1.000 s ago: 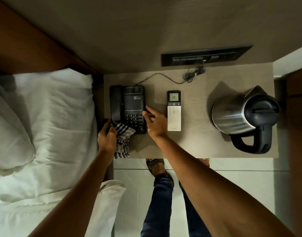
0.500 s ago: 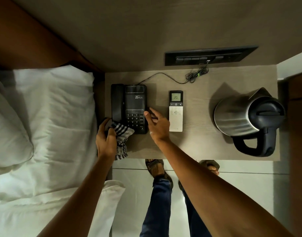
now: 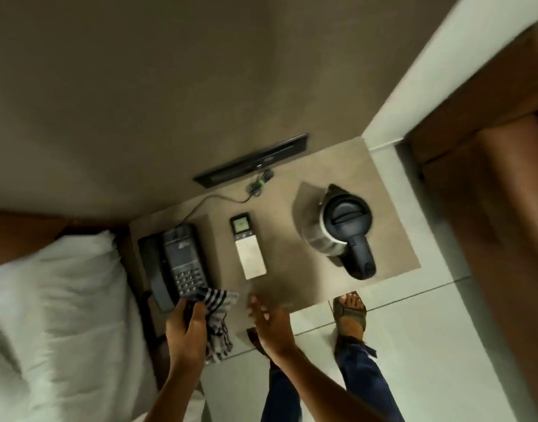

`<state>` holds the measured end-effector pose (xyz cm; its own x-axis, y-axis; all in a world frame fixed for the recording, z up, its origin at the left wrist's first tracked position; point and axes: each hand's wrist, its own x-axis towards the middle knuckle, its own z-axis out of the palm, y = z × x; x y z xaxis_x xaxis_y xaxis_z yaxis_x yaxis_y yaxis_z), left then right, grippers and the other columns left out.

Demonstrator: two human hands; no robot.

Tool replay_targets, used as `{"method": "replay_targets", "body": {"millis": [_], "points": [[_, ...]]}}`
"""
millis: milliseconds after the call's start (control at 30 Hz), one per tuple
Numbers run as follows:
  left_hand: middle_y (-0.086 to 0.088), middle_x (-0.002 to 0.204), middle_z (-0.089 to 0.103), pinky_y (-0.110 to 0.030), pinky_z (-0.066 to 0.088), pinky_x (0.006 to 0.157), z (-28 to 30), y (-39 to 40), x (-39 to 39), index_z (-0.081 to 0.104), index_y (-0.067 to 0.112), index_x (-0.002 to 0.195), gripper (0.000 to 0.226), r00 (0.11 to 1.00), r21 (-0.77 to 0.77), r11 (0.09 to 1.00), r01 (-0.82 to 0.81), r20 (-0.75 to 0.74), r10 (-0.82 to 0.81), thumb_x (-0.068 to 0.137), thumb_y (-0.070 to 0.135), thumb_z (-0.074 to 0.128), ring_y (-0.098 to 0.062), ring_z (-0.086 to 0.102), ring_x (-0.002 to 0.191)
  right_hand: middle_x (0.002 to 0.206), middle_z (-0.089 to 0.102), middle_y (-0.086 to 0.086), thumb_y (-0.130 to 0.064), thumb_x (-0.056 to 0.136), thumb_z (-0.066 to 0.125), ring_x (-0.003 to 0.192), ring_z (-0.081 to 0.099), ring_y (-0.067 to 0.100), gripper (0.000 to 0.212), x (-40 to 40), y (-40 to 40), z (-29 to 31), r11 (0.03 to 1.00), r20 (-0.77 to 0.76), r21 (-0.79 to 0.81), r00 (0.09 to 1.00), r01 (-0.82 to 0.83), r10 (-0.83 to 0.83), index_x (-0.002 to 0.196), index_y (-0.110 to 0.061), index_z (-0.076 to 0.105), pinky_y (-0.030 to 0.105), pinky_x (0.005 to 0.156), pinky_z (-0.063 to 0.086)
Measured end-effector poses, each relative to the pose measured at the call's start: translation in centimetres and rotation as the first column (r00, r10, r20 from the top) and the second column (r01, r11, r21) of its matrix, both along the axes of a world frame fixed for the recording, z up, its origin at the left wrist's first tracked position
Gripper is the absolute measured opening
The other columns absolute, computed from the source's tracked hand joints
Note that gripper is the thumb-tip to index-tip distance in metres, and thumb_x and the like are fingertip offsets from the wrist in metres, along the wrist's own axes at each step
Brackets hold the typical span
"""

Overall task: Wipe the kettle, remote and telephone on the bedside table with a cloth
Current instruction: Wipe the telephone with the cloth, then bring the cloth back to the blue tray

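- Your left hand (image 3: 185,327) is bunched around the striped cloth (image 3: 217,318) — its top edge lies on the near end of the telephone (image 3: 175,263).
- Your right hand (image 3: 272,325) hovers spread, empty, over the table (image 3: 383,239) edge.
- Telephone and remote (image 3: 248,245) lie lengthwise toward the wall, side by side.
- The kettle (image 3: 344,226) stands upright at the right, lid closed — handle toward you.

Remote (image 3: 248,245) between telephone (image 3: 175,263) and kettle (image 3: 342,229)
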<state>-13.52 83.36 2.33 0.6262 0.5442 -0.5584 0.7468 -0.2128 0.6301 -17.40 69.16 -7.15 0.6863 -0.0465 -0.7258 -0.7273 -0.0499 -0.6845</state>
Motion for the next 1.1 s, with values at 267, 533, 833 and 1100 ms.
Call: {"method": "replay_targets", "body": {"millis": [267, 533, 833, 1100], "points": [[0.007, 0.073, 0.074, -0.023, 0.048, 0.065, 3.3, -12.8, 2.1, 0.068, 0.03, 0.081, 0.035, 0.924, 0.027, 0.925, 0.379, -0.072, -0.376, 0.094, -0.001, 0.058, -0.011, 0.066, 0.081, 0.109, 0.083, 0.002, -0.033, 0.109, 0.056, 0.1, 0.078, 0.017, 0.029, -0.6, -13.1, 0.1, 0.971, 0.069, -0.195, 0.989, 0.141, -0.13, 0.126, -0.018, 0.073, 0.023, 0.086, 0.058], [0.013, 0.067, 0.074, -0.015, 0.052, 0.064, 3.3, -30.5, 1.6, 0.067, 0.023, 0.086, 0.034, 0.828, -0.118, 0.827, 0.55, -0.05, -0.558, 0.096, -0.007, 0.057, -0.001, 0.071, 0.076, 0.097, 0.082, 0.001, -0.037, 0.109, 0.057, 0.091, 0.078, 0.016, 0.024, -0.1, -28.3, 2.1, 0.87, 0.154, -0.143, 0.879, 0.471, -0.451, 0.116, -0.024, 0.076, 0.045, 0.086, 0.064], [-0.013, 0.095, 0.077, -0.051, 0.06, 0.082, 2.8, -47.7, 3.5, 0.072, 0.018, 0.098, 0.021, 0.775, -0.322, 0.73, 0.603, 0.02, -0.631, 0.103, 0.017, 0.052, -0.037, 0.074, 0.093, 0.094, 0.085, 0.005, -0.042, 0.112, 0.044, 0.092, 0.082, 0.019, 0.049, 0.0, -41.7, 6.3, 0.56, 0.177, 0.066, 0.543, 0.826, -0.821, 0.103, -0.013, 0.083, 0.029, 0.083, 0.065], [-0.001, 0.074, 0.075, -0.024, 0.057, 0.056, 2.6, -63.0, 6.5, 0.071, 0.018, 0.082, 0.022, 0.734, -0.359, 0.656, 0.664, 0.141, -0.665, 0.091, 0.009, 0.053, -0.02, 0.073, 0.07, 0.095, 0.083, 0.005, -0.073, 0.102, 0.043, 0.096, 0.08, 0.024, 0.065, 1.2, -53.1, 8.0, 0.404, 0.186, 0.003, 0.396, 0.915, -0.899, 0.098, -0.019, 0.08, 0.05, 0.093, 0.064]]}}
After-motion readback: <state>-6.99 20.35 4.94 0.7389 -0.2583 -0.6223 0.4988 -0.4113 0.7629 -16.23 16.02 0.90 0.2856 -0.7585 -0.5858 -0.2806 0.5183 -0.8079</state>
